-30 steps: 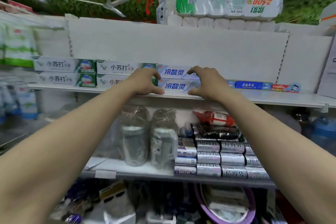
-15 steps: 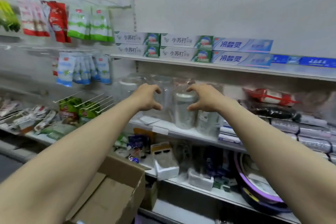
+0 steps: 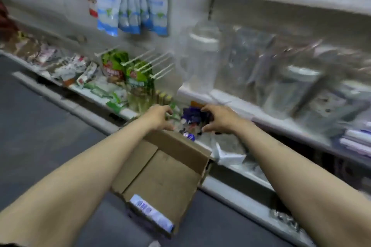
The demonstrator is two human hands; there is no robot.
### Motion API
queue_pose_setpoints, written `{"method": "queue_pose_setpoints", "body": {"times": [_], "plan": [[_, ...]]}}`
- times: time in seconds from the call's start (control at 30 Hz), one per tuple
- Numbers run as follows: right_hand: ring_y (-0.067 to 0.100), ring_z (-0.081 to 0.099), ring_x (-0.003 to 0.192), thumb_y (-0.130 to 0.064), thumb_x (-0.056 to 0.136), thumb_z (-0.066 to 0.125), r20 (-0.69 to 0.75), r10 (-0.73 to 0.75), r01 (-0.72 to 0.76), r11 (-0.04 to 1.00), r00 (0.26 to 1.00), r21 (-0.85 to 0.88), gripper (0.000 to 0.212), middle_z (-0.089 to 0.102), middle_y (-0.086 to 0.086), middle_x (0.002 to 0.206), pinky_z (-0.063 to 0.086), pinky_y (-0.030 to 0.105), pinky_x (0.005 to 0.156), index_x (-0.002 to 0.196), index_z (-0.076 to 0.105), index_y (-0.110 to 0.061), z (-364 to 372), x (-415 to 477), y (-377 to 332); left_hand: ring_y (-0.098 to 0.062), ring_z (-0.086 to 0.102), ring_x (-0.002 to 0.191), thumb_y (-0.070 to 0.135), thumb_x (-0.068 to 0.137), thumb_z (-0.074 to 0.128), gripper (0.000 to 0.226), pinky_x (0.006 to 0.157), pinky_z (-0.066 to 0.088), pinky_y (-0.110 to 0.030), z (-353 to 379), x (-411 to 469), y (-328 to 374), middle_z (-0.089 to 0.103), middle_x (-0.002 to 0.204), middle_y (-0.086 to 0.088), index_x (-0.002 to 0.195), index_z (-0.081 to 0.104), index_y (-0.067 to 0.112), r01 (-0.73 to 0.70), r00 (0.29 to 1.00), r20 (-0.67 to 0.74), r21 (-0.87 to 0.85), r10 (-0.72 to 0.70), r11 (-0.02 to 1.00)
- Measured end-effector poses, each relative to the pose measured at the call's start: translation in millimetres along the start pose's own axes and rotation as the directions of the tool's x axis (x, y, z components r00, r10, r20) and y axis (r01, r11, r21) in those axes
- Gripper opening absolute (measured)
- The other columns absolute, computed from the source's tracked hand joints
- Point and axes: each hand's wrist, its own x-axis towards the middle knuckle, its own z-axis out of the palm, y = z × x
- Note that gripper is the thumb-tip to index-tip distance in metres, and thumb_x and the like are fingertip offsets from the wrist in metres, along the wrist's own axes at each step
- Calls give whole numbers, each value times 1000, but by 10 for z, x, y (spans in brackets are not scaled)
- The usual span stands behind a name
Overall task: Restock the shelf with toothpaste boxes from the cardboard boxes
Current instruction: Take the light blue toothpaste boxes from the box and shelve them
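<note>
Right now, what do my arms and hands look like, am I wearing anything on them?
Both forearms are bare all the way down: no sleeves in view. The left hand and right hand have no gloves, and no watch, ring or bracelet shows, though the picture is blurred. At the bottom left corner a dark sliver may be clothing; it is too small to tell.

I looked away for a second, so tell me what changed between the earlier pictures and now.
Both hands came down and back from the top shelf, where they touched the stacked toothpaste boxes. The left hand and right hand are now low, over the open cardboard box on the floor. The view swung down and left with them, and a toothpaste box shows inside. Unchanged: both hands empty and open.
</note>
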Motion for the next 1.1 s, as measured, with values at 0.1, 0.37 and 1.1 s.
{"method": "queue_pose_setpoints", "body": {"times": [0.1,0.37,1.1], "plan": [[26,53,125,-39,79,80,180,60,-74,995,982,73,73,55,7,139,45,33,97,142,48,-21,686,470,-120,-26,51,124,49,75,78,66,98,43,-32,353,132,-870,57,133,-9,131,57,19,119,988,107,-74,-111,990],[21,56,124,-43,81,79,605,173,-375,899,778,226,66,58,6,135,41,21,95,138,54,-21,2609,927,-254,-38,30,140,70,71,67,78,114,22,-48,1361,-304,-2734,37,151,-18,135,57,26,353,936,-11,15,-353,935],[14,66,100,-55,76,79,906,147,-783,568,398,252,81,65,4,125,54,28,81,141,48,-17,4362,933,-280,-34,-6,149,72,89,38,67,117,-3,-61,1836,-86,-3441,-7,163,-9,144,43,35,471,881,-184,259,-436,843]]}}
